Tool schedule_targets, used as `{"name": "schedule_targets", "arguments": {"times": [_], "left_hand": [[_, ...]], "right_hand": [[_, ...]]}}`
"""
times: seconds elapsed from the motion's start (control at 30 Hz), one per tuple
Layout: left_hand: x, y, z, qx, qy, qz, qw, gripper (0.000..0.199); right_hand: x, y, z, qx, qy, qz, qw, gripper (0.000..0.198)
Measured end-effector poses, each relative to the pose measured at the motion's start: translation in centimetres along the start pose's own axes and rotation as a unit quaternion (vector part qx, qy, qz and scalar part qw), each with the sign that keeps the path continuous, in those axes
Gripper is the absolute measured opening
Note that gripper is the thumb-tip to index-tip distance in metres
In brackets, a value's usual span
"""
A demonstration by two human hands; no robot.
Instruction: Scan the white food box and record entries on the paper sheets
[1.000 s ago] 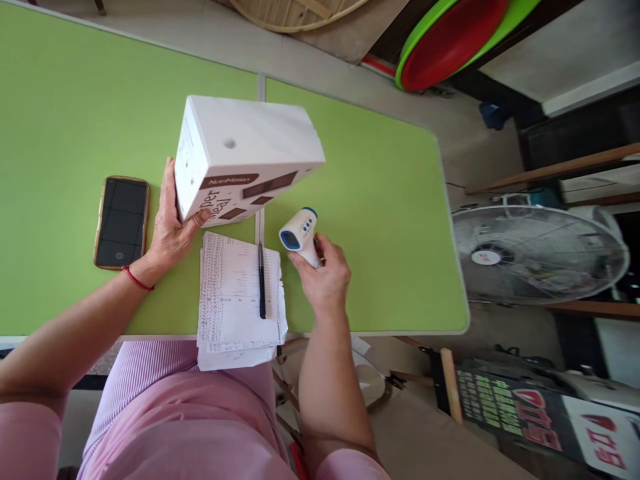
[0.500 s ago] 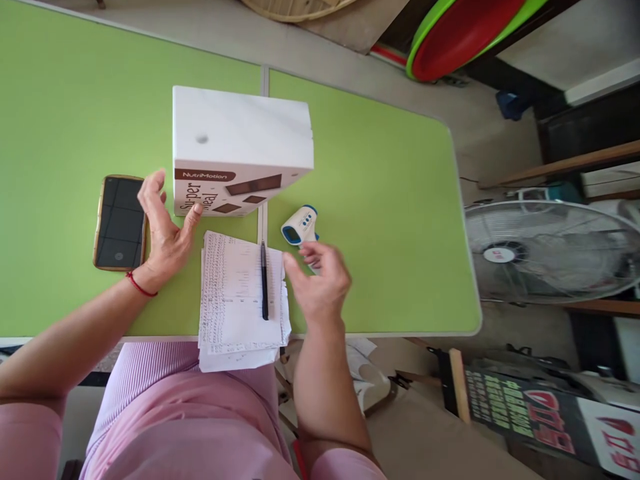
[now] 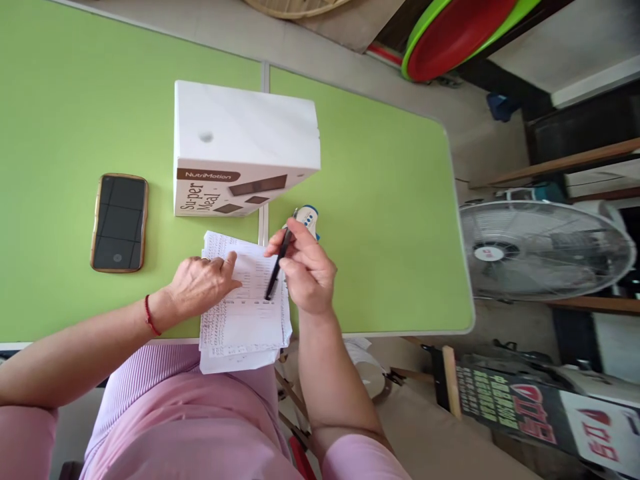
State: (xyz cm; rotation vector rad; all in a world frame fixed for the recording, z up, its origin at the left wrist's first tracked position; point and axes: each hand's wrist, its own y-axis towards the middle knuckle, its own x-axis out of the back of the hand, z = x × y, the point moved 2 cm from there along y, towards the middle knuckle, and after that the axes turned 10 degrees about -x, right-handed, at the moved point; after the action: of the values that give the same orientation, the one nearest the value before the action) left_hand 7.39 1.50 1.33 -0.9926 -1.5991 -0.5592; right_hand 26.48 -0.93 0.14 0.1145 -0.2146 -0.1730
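A black pen (image 3: 279,263) is pinched in the fingers of my right hand (image 3: 311,273), held tilted above the stack of papers (image 3: 245,327). My left hand (image 3: 203,283) rests on the left part of that stack with thumb and forefinger apart; it holds nothing, and its other fingers are partly hidden. Small print and handwriting cover the top sheet, too fine to read. Partly behind my right hand lies a white and blue infrared thermometer (image 3: 309,217). A white NutriMotion box (image 3: 245,133) stands just beyond the papers.
A phone in a brown-edged case (image 3: 120,223) lies on the green table (image 3: 380,200), left of the box. The papers overhang the table's near edge. Past the right end stands a fan (image 3: 545,250). Red and green basins (image 3: 455,40) lean at the back.
My left hand has left the side of the box and come down onto the papers. My right hand has taken the pen up off the stack.
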Motion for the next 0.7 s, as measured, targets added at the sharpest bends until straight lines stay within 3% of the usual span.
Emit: {"name": "schedule_targets", "arguments": {"times": [0.07, 0.27, 0.4, 0.47, 0.6, 0.7], "left_hand": [[0.6, 0.2, 0.0, 0.027, -0.024, 0.035, 0.999, 0.045], [0.7, 0.3, 0.0, 0.033, -0.049, 0.031, 0.998, 0.046], [0.4, 0.3, 0.1, 0.035, -0.041, 0.008, 0.998, 0.046], [0.4, 0.2, 0.1, 0.031, -0.033, 0.011, 0.999, 0.046], [0.5, 0.1, 0.1, 0.033, -0.036, 0.014, 0.999, 0.043], [0.5, 0.1, 0.1, 0.039, -0.043, 0.001, 0.998, 0.044]], "right_hand": [[-0.8, 0.1, -0.5, 0.006, 0.051, 0.035, 0.998, 0.058], [-1.8, -0.7, -1.9, -0.074, 0.069, 0.116, 0.988, 0.075], [-2.0, -1.0, -1.4, -0.047, 0.091, 0.172, 0.98, 0.078], [-2.2, -1.1, -1.3, -0.026, 0.071, 0.13, 0.989, 0.067], [-2.4, -1.3, -1.2, -0.018, -0.05, -0.034, 0.998, 0.026], [-2.6, -1.3, -1.0, -0.018, -0.146, -0.054, 0.988, 0.034]]}}
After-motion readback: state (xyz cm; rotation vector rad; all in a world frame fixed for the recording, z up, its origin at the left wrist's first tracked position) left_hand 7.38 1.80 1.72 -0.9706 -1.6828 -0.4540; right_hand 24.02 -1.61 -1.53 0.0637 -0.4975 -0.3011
